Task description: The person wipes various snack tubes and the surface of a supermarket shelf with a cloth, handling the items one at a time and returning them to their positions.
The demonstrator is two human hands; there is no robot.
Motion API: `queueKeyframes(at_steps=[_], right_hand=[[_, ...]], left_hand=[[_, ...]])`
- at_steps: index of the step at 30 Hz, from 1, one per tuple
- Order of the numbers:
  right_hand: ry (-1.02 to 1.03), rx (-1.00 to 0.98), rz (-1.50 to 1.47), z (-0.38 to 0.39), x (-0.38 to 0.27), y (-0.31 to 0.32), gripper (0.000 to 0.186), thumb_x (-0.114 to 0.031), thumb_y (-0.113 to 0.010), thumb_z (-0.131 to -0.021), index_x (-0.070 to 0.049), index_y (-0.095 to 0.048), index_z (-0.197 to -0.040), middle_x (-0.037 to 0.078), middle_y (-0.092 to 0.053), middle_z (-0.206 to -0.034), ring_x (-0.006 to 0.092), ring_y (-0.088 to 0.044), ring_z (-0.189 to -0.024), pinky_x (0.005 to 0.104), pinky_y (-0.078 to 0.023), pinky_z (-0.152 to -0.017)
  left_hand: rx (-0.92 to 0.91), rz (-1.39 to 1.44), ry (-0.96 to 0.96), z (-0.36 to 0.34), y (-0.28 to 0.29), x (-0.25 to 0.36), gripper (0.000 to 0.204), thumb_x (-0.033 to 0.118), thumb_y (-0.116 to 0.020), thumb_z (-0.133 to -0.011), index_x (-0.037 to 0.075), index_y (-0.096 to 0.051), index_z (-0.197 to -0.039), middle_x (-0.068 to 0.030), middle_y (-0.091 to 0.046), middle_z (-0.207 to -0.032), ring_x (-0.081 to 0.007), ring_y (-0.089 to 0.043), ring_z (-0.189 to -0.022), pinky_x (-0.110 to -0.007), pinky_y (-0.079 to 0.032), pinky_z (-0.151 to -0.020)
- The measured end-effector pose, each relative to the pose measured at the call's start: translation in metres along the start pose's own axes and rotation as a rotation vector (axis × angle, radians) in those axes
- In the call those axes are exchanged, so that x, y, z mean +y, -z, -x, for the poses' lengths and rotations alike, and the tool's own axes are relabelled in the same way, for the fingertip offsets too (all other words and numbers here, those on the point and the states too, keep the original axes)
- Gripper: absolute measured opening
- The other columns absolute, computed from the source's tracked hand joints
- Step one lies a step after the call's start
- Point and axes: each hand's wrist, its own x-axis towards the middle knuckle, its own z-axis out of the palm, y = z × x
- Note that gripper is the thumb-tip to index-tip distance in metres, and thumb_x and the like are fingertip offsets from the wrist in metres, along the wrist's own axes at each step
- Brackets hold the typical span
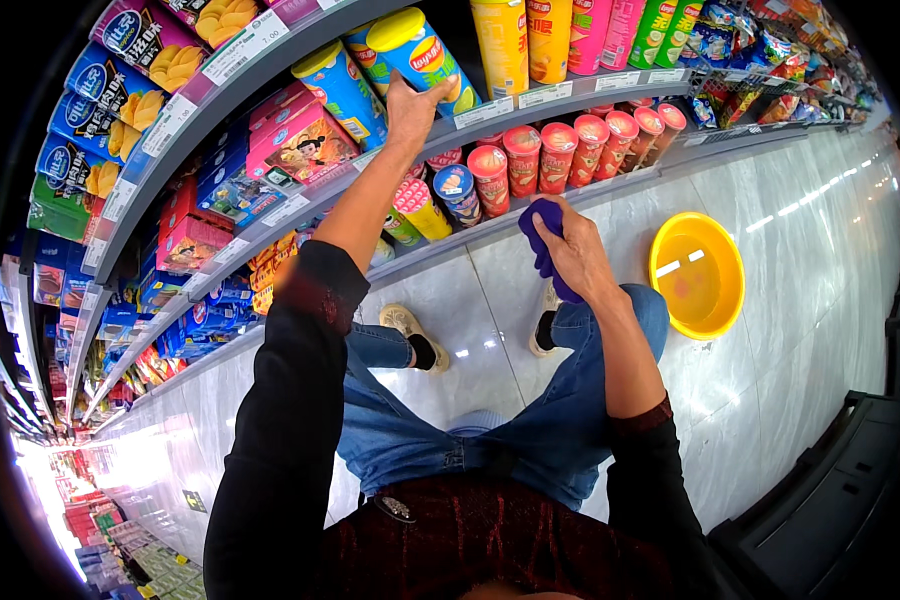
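My left hand [412,108] reaches up to the shelf, its fingers wrapped round a blue chip canister [430,58] with a yellow lid. The canister tilts at the shelf's front edge. Two similar blue canisters, one of them a leaning canister [338,95] with a yellow lid, are close beside it on the left. In front of my right knee, my right hand [582,250] is closed on a bunched purple cloth [538,232], held above the floor. Part of the cloth is hidden behind my fingers.
A yellow basin [735,300] holding liquid stands on the tiled floor to my right. Several red canisters [558,155] line the lower shelf. Yellow canisters [500,50] stand right of my left hand. Boxed snacks [300,145] fill the left. A black bin-like object [820,480] is at lower right.
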Motion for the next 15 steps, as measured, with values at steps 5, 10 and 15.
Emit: queueKeyframes(at_steps=[5, 10, 15], right_hand=[[0.220, 0.085, 0.090, -0.001, 0.008, -0.005, 0.022, -0.008, -0.054, -0.089, -0.002, -0.056, -0.110, 0.017, -0.065, -0.080, 0.0292, -0.065, -0.064, 0.0370, -0.050, -0.060], [0.197, 0.063, -0.003, -0.002, 0.005, -0.010, 0.022, -0.010, -0.056, -0.089, -0.001, -0.056, -0.109, 0.018, -0.065, -0.080, 0.0311, -0.065, -0.065, 0.0382, -0.051, -0.063], [0.183, 0.060, 0.038, -0.005, 0.016, -0.008, 0.026, -0.013, -0.058, -0.091, -0.002, -0.055, -0.114, 0.014, -0.062, -0.075, 0.0229, -0.060, -0.061, 0.0336, -0.048, -0.057]], left_hand=[[-0.027, -0.105, 0.052, -0.016, 0.003, 0.002, 0.064, 0.027, -0.081, -0.072, -0.004, -0.047, -0.116, -0.0164, -0.064, -0.107, -0.0243, -0.063, -0.098, -0.036, -0.051, -0.086], [-0.003, -0.264, 0.055, -0.024, 0.005, -0.009, 0.064, 0.030, -0.082, -0.071, -0.004, -0.051, -0.115, -0.0181, -0.066, -0.106, -0.0255, -0.065, -0.095, -0.036, -0.052, -0.083], [-0.043, -0.375, 0.195, -0.018, 0.002, -0.008, 0.059, 0.031, -0.079, -0.074, -0.007, -0.056, -0.113, -0.0179, -0.067, -0.104, -0.0250, -0.065, -0.094, -0.035, -0.051, -0.081]])
